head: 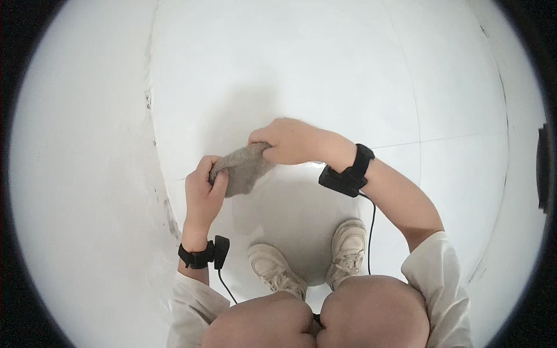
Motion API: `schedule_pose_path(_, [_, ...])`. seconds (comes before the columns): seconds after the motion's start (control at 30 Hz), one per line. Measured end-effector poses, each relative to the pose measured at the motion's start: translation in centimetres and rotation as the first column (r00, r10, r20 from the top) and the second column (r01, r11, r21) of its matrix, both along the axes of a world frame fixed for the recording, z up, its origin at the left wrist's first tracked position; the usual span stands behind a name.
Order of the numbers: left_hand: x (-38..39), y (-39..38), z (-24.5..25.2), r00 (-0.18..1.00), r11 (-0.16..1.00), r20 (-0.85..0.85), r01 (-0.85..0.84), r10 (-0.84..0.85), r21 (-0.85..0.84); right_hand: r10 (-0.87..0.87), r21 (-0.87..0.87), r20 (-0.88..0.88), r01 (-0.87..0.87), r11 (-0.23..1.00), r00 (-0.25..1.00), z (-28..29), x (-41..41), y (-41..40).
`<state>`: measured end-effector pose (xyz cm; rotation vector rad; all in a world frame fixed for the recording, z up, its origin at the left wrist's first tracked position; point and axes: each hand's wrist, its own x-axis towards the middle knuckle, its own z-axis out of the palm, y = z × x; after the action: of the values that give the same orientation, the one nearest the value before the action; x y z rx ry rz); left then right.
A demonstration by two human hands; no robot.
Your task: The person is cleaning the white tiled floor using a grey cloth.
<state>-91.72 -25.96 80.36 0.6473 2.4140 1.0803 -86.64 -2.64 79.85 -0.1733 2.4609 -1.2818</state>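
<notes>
A grey-brown cloth [243, 167] is stretched between my two hands above the white tiled floor [304, 61]. My left hand [204, 182] pinches its left end, thumb on the near face. At the upper right end, my right hand [291, 141] grips the cloth between thumb and fingers. The cloth looks folded, with a thick rolled upper edge and darker, damp-looking patches lower down. Whether its lower edge touches the floor, I cannot tell.
Two pale lace-up shoes [276, 267] stand on the floor below the cloth, close to my bent knees. Black wrist devices [343, 176] trail cables. A white wall [87, 165] rises at left, its base marked with dark stains. A black object [542, 169] shows at the right rim.
</notes>
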Motion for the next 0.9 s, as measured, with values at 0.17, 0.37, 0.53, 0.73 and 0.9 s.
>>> schedule_pose_path(0.17, [-0.9, 5.4, -1.8, 0.829, 0.99, -0.558, 0.111, -0.041, 0.091, 0.098, 0.437, -0.42, 0.106, 0.893, 0.902, 2.4, -2.8, 4.6])
schedule_pose_path(0.37, [-0.8, 9.3, -4.8, 0.778, 0.996, -0.624, -0.034, 0.081, 0.087, 0.359, 0.627, -0.679, 0.252, 0.737, 0.641, -0.4, -6.6, 7.3])
schedule_pose_path(0.53, [0.3, 9.6, -11.5, 0.842, 0.974, -0.511, 0.066, -0.171, -0.216, 0.273, 0.663, -0.45, 0.113, 0.74, 0.851, -11.0, -2.4, 8.4])
schedule_pose_path(0.73, [4.6, 6.1, -10.9, 0.889, 0.949, -0.363, 0.197, -0.279, -0.248, 0.147, 0.701, -0.345, 0.151, 0.697, 0.927, -9.3, 5.6, 3.3])
schedule_pose_path(0.9, [7.8, 1.6, -10.1, 0.885, 0.909, -0.213, 0.386, -0.414, -0.16, 0.153, 0.633, -0.22, 0.022, 0.774, 0.963, -7.6, 11.4, -0.5])
